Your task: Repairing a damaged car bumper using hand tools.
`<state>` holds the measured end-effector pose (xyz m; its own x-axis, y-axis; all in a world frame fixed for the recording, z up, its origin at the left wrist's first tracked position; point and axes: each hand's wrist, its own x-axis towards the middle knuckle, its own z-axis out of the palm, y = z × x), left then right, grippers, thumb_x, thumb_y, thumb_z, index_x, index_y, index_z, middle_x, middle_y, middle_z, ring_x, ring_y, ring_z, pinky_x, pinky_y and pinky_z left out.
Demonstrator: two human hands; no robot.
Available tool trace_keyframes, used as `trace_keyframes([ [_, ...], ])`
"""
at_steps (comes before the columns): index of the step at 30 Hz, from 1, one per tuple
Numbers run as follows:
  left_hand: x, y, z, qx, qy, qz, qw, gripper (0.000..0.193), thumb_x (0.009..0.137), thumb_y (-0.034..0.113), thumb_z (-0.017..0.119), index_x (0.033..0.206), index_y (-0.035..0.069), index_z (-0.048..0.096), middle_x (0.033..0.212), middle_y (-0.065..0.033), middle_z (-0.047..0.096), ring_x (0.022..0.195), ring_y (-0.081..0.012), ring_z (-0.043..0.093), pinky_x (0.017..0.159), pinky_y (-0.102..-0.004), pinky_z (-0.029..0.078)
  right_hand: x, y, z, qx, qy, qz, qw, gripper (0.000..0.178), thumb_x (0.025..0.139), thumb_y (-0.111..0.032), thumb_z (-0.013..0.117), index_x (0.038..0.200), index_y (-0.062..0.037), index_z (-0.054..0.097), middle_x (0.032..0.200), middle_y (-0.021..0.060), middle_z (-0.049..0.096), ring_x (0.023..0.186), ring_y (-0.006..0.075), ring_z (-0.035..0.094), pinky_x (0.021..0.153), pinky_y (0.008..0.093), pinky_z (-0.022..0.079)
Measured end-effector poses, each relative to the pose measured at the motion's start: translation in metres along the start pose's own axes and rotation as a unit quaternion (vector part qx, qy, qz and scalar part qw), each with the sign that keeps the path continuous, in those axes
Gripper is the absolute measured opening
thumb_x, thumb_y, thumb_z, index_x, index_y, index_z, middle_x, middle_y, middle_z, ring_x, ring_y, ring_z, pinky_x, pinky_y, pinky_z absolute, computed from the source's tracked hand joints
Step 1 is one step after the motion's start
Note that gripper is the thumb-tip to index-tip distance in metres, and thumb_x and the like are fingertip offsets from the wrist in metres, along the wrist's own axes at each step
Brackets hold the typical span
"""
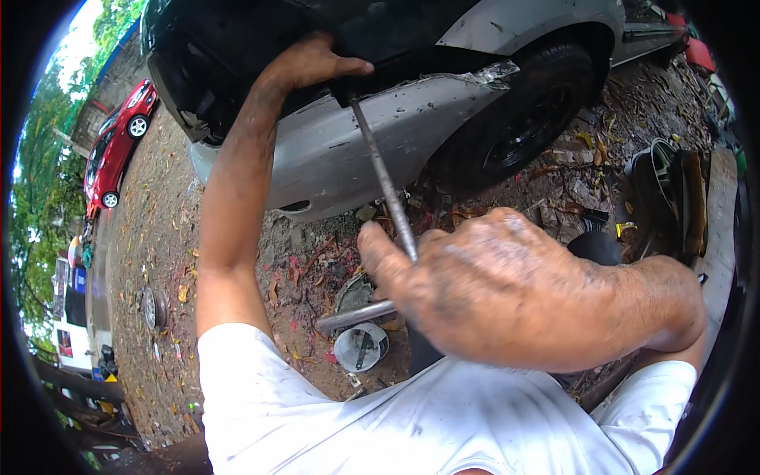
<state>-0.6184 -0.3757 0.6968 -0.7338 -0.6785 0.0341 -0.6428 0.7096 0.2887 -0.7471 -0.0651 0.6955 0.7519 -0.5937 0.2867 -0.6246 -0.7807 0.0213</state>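
Observation:
My right hand [507,293] is closed around a long metal rod [380,166]. The rod slants up and left to a dark block [343,91] at the top edge of the car's silver fender [364,150]. A second, thicker metal bar [352,315] sticks out to the left below this hand; whether it joins the rod is hidden. My left hand [313,63] reaches over the fender edge beside the dark block, its thumb stretched to the right. The other left fingers are mostly hidden against the dark area of the car. The fender is scratched, with a ragged upper edge.
The car's front wheel [526,119] stands right of the fender. A small white bucket [360,347] sits below my hands on leaf-strewn dirt. A loose wheel rim [153,307] lies at left, and a red car [119,146] is parked beyond. Clutter and a long board [719,206] line the right.

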Motion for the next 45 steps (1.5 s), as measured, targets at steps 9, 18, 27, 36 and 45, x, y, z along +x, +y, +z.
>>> trace_keyframes([
  [9, -0.078, 0.003, 0.085, 0.125, 0.518, 0.046, 0.845, 0.037, 0.079, 0.033, 0.067, 0.09, -0.002, 0.065, 0.104, -0.0171, 0.056, 0.095, -0.031, 0.054, 0.08, -0.0391, 0.046, -0.034, 0.019, 0.012, 0.082, 0.033, 0.211, 0.973, 0.05, 0.085, -0.007, 0.056, 0.127, 0.013, 0.036, 0.07, 0.0192, 0.062, 0.054, 0.028, 0.063, 0.049, 0.036, 0.053],
  [18, -0.08, 0.02, 0.101, 0.119, 0.52, 0.018, 0.846, 0.032, 0.073, 0.023, 0.069, 0.093, -0.002, 0.065, 0.096, -0.0113, 0.056, 0.092, -0.0275, 0.05, 0.084, -0.0407, 0.039, -0.033, 0.01, 0.002, 0.107, 0.169, 0.235, 0.951, 0.036, 0.084, -0.003, 0.053, 0.117, 0.0112, 0.05, 0.088, 0.0251, 0.064, 0.058, 0.0265, 0.065, 0.055, 0.0313, 0.052],
  [27, -0.075, 0.017, 0.107, 0.082, 0.551, 0.029, 0.83, 0.03, 0.064, 0.016, 0.069, 0.088, -0.001, 0.065, 0.091, -0.0086, 0.054, 0.086, -0.0251, 0.048, 0.081, -0.0391, 0.038, -0.023, 0.02, 0.016, 0.147, 0.204, 0.287, 0.924, 0.034, 0.085, -0.004, 0.053, 0.116, 0.0102, 0.052, 0.084, 0.0212, 0.063, 0.056, 0.0249, 0.062, 0.056, 0.0291, 0.05],
  [36, -0.074, 0.017, 0.107, 0.08, 0.552, 0.017, 0.83, 0.028, 0.064, 0.016, 0.069, 0.086, -0.001, 0.066, 0.09, -0.0077, 0.054, 0.086, -0.0241, 0.048, 0.082, -0.0396, 0.038, -0.016, -0.002, 0.026, 0.729, 0.195, 0.411, 0.511, 0.058, 0.094, -0.019, 0.047, 0.142, -0.0026, 0.018, 0.071, 0.0131, 0.06, 0.055, 0.0167, 0.06, 0.047, 0.0252, 0.048],
  [45, -0.077, 0.015, 0.11, 0.066, 0.554, 0.037, 0.829, 0.029, 0.064, 0.017, 0.069, 0.087, -0.001, 0.066, 0.09, -0.0083, 0.054, 0.086, -0.024, 0.048, 0.083, -0.0401, 0.038, -0.003, -0.011, 0.029, 0.645, 0.06, 0.431, 0.628, 0.066, 0.096, -0.019, 0.047, 0.145, -0.0048, 0.005, 0.067, 0.007, 0.058, 0.052, 0.0109, 0.054, 0.047, 0.024, 0.044],
])
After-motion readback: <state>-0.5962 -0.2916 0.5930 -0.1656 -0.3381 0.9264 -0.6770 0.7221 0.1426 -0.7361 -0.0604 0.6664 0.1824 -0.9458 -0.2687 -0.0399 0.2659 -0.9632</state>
